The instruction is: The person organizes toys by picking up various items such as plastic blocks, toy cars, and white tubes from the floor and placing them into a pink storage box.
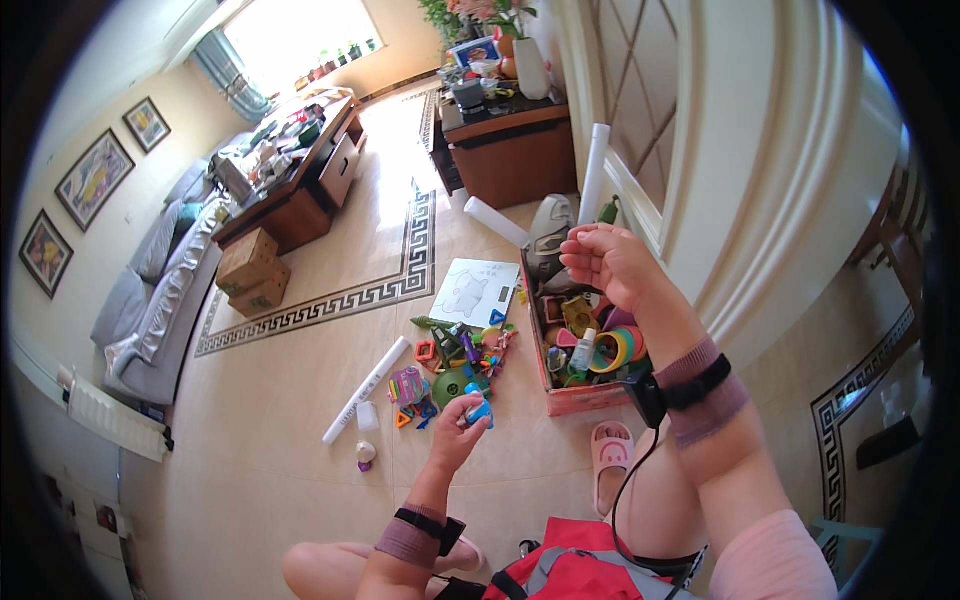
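Observation:
My left hand [459, 433] grips a small blue and white toy [478, 411] just above a heap of toys on the floor. That heap holds a round green plastic piece [452, 385], magnetic-tile shapes and a decorated purple disc [407, 386]. My right hand [600, 251] is raised above the far end of a red box [556, 403], fingers slightly curled, with nothing visible in it. Inside the box are a rainbow coil spring toy [613, 351], a small clear bottle [583, 349] with a white cap and a yellow toy [578, 315]. A grey shoe-like object [550, 232] stands at its far end.
A white scale [474, 292] with a drawn animal lies beyond the heap. A white roll [366, 390] lies left of it; two more stand or lean near the box. Cardboard boxes [251, 271] stand by a cluttered wooden table. A door frame rises at right.

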Tool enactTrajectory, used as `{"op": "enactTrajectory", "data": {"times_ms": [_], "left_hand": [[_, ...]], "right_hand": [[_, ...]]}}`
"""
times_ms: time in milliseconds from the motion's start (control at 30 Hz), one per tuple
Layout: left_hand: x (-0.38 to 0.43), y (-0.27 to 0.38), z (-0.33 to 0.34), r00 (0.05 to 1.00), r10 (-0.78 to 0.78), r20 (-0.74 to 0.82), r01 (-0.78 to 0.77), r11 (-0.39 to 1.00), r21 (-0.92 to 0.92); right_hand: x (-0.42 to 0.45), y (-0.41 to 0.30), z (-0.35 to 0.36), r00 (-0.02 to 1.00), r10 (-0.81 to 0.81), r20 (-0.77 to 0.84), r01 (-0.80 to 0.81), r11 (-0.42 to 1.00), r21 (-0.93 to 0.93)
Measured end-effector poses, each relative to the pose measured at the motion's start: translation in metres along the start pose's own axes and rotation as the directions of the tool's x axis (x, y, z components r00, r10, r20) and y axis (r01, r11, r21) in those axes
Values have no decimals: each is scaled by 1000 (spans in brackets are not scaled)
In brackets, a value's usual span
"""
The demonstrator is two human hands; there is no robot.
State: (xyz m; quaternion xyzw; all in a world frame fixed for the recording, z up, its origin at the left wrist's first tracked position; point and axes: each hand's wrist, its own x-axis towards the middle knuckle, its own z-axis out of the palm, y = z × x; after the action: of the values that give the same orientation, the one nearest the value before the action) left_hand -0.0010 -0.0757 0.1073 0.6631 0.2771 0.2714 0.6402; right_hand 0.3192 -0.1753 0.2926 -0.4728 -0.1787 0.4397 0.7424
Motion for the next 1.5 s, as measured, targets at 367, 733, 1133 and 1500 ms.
{"op": "enactTrajectory", "data": {"times_ms": [367, 733, 1133, 1500], "left_hand": [[65, 62, 98, 830, 497, 252, -548, 644, 534], [115, 28, 131, 801, 269, 535, -587, 529, 613], [103, 24, 147, 776, 175, 606, -618, 403, 675], [93, -20, 131, 912, 302, 277, -410, 701, 583]], "right_hand": [[-24, -15, -27, 999, 20, -31, -17, 995, 102], [-19, -6, -15, 1000, 2, 22, -4, 995, 97], [-30, -13, -7, 998, 27, 65, -32, 997, 68], [-26, -6, 6, 994, 51, 99, -56, 997, 44]]}}
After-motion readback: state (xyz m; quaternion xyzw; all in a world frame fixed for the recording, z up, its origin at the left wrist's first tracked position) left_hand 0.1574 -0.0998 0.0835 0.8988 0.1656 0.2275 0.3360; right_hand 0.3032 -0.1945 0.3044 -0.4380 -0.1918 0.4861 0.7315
